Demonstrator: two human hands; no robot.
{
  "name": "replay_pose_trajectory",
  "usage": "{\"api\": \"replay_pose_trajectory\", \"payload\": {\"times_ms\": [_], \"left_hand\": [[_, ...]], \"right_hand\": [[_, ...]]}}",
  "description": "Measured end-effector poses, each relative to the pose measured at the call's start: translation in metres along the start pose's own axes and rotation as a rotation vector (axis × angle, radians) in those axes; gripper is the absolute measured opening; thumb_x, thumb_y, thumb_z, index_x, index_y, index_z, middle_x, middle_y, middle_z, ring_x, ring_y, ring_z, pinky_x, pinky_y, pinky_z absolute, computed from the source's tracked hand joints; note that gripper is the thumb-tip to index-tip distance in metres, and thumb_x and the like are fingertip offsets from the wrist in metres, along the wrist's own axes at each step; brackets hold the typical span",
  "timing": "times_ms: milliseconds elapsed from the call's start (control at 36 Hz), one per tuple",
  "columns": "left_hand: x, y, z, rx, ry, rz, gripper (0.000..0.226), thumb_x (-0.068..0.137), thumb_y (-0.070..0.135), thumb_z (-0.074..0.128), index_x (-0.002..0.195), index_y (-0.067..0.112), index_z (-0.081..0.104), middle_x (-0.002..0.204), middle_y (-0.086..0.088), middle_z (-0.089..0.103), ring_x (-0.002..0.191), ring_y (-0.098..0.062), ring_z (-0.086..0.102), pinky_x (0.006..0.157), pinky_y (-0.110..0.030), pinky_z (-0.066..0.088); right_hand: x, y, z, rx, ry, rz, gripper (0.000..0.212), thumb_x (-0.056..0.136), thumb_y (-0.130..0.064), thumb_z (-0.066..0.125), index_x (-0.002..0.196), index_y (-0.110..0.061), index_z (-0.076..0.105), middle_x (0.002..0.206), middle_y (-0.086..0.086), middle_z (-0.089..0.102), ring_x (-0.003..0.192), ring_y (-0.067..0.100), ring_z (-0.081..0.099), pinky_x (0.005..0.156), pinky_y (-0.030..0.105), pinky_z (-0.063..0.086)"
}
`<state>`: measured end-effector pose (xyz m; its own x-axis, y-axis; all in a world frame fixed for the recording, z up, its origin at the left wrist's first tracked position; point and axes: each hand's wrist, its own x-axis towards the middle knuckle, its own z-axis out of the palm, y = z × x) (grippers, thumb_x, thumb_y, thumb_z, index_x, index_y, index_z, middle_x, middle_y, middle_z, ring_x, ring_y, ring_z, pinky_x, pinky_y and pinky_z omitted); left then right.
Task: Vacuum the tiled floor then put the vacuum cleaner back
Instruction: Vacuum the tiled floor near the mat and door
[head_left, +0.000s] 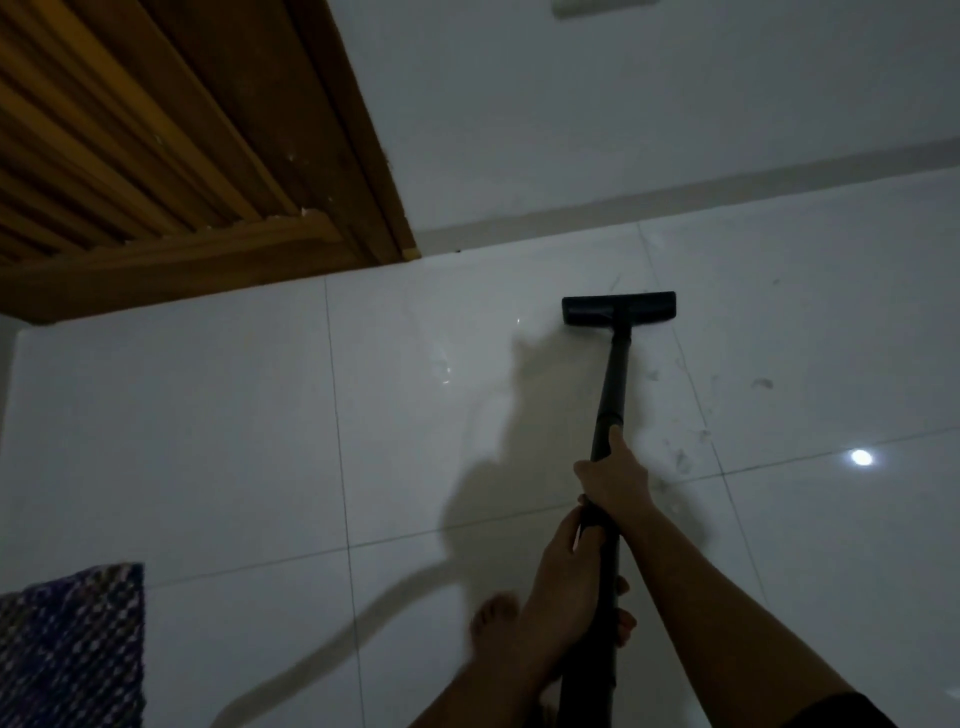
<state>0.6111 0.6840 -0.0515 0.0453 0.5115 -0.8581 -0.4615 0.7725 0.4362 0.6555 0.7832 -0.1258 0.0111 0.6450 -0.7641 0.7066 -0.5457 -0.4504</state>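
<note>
My right hand (615, 480) and left hand (563, 582) both clenched their fingers round the wand (613, 384). Its head (619, 308) lay flat on the far floor (260, 441), near the wall (623, 130), with dust (762, 383) just right.

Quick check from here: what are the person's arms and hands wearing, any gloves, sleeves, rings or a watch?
Both hands are bare: no gloves show on the left hand or right hand. The forearms are uncovered, with no watch or bracelet visible. A dark sleeve edge shows on the right arm. Dim light hides any rings.
</note>
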Motion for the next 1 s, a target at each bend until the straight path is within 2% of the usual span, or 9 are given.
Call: {"api": "replay_pose_trajectory", "payload": {"times_ms": [139, 250, 333, 417, 556, 611, 722, 833, 1000], "left_hand": [[0.017, 0.026, 0.002, 0.034, -0.004, 0.006, 0.034, 0.101, 0.032, 0.033, 0.133, 0.031, 0.046, 0.071, -0.011, 0.052, 0.038, -0.017, 0.049, 0.038, -0.023, 0.043], [0.039, 0.04, 0.007, 0.08, 0.02, 0.025, 0.036, 0.102, 0.029, 0.032, 0.135, 0.028, 0.044, 0.089, -0.018, 0.06, 0.044, -0.013, 0.051, 0.045, -0.025, 0.044], [0.049, 0.049, 0.012, 0.067, 0.032, 0.023, 0.036, 0.102, 0.029, 0.032, 0.135, 0.028, 0.045, 0.078, -0.008, 0.056, 0.042, -0.012, 0.05, 0.041, -0.024, 0.043], [0.056, 0.059, 0.017, 0.058, 0.033, 0.024, 0.037, 0.102, 0.029, 0.033, 0.137, 0.03, 0.043, 0.075, -0.007, 0.055, 0.041, -0.012, 0.051, 0.037, -0.022, 0.043], [0.068, 0.071, 0.029, 0.025, 0.035, 0.018, 0.038, 0.102, 0.028, 0.035, 0.139, 0.029, 0.041, 0.076, -0.009, 0.056, 0.04, -0.012, 0.051, 0.036, -0.021, 0.044], [0.073, 0.074, 0.034, 0.002, 0.028, 0.022, 0.037, 0.101, 0.029, 0.036, 0.138, 0.03, 0.042, 0.072, -0.01, 0.055, 0.038, -0.014, 0.05, 0.037, -0.022, 0.044], [0.084, 0.083, 0.044, -0.04, 0.021, 0.01, 0.035, 0.101, 0.032, 0.037, 0.135, 0.033, 0.043, 0.071, -0.011, 0.052, 0.036, -0.016, 0.048, 0.039, -0.022, 0.043], [0.096, 0.088, 0.052, -0.027, 0.008, 0.016, 0.03, 0.101, 0.032, 0.035, 0.128, 0.034, 0.046, 0.073, -0.011, 0.053, 0.039, -0.016, 0.05, 0.039, -0.023, 0.044], [0.108, 0.09, 0.063, -0.004, -0.004, 0.01, 0.034, 0.101, 0.034, 0.035, 0.134, 0.034, 0.044, 0.073, -0.01, 0.053, 0.04, -0.016, 0.051, 0.04, -0.023, 0.045]], "right_hand": [[0.019, -0.022, -0.01, 0.021, 0.01, -0.003, 0.08, 0.09, -0.007, 0.053, 0.155, -0.021, 0.008, 0.097, 0.01, 0.047, 0.057, 0.017, 0.055, 0.059, 0.032, 0.054], [0.04, -0.034, -0.018, 0.004, 0.001, -0.022, 0.08, 0.09, -0.008, 0.053, 0.155, -0.021, 0.007, 0.098, 0.01, 0.048, 0.058, 0.017, 0.054, 0.06, 0.033, 0.054], [0.055, -0.04, -0.023, 0.024, 0.004, -0.03, 0.081, 0.089, -0.007, 0.053, 0.155, -0.022, 0.007, 0.099, 0.013, 0.05, 0.061, 0.02, 0.056, 0.067, 0.038, 0.057], [0.066, -0.047, -0.03, 0.039, 0.008, -0.031, 0.082, 0.089, -0.007, 0.054, 0.154, -0.023, 0.007, 0.11, 0.02, 0.055, 0.066, 0.024, 0.058, 0.073, 0.041, 0.058], [0.08, -0.053, -0.045, 0.019, -0.003, -0.046, 0.081, 0.09, -0.008, 0.054, 0.155, -0.022, 0.007, 0.124, 0.024, 0.054, 0.062, 0.018, 0.054, 0.057, 0.029, 0.05], [0.087, -0.055, -0.051, 0.008, -0.008, -0.044, 0.081, 0.09, -0.009, 0.053, 0.155, -0.022, 0.006, 0.125, 0.025, 0.053, 0.066, 0.022, 0.057, 0.059, 0.031, 0.051], [0.1, -0.059, -0.061, 0.002, -0.005, -0.049, 0.081, 0.089, -0.009, 0.054, 0.154, -0.022, 0.006, 0.125, 0.025, 0.053, 0.073, 0.027, 0.059, 0.073, 0.039, 0.057], [0.113, -0.061, -0.071, -0.008, -0.01, -0.068, 0.08, 0.091, -0.009, 0.053, 0.155, -0.021, 0.007, 0.128, 0.024, 0.052, 0.067, 0.021, 0.055, 0.067, 0.033, 0.05], [0.124, -0.058, -0.085, 0.017, -0.003, -0.059, 0.079, 0.092, -0.01, 0.053, 0.155, -0.021, 0.007, 0.13, 0.023, 0.051, 0.059, 0.014, 0.05, 0.059, 0.028, 0.046]]}}
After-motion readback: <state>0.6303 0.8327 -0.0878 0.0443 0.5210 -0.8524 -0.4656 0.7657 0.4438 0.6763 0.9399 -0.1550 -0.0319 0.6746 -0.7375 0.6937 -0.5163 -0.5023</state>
